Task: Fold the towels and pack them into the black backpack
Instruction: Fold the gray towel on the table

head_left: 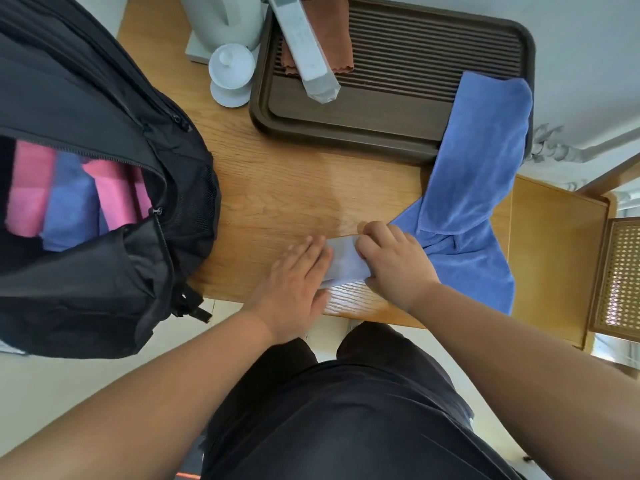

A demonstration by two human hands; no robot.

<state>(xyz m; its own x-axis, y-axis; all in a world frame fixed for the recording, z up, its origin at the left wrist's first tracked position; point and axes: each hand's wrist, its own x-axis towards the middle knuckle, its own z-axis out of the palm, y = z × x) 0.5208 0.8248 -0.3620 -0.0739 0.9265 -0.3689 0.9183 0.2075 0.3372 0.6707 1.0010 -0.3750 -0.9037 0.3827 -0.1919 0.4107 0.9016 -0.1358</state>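
Note:
A small pale lilac towel (344,259) lies folded into a narrow strip near the table's front edge. My left hand (298,275) presses flat on its left side with straight fingers. My right hand (394,263) grips its right side, fingers curled over the cloth. A larger blue towel (474,181) lies unfolded to the right, draped from the tray down over the table's right edge. The black backpack (104,109) stands open at the left of the table, with rolled pink towels (29,192) and blue towels (71,206) inside.
A dark brown slatted tray (398,109) sits at the back, holding a white remote-like bar (304,46) and a brown cloth (336,32). A white lidded cup (230,74) and a white kettle (225,19) stand behind the backpack. A cane-seat chair (620,275) is at right.

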